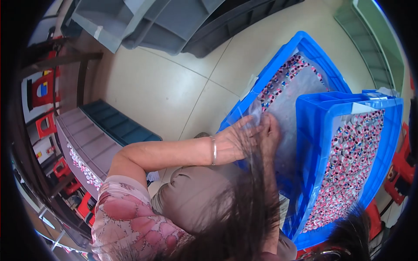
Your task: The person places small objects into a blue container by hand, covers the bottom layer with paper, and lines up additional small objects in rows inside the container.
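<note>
Two blue crates (313, 130) stand side by side on the tiled floor (161, 87), each packed with small pink-and-white caps (348, 161); a clear plastic sheet (287, 108) covers the caps in the farther crate; the left hand (237, 139) and the right hand (270, 132) meet at that crate's near edge, both pinching the sheet; a bracelet (214, 150) circles the left wrist.

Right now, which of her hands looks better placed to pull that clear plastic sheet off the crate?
Probably the left hand: it already grips the clear sheet's edge at the blue crate. The right hand is partly hidden by hair.
</note>
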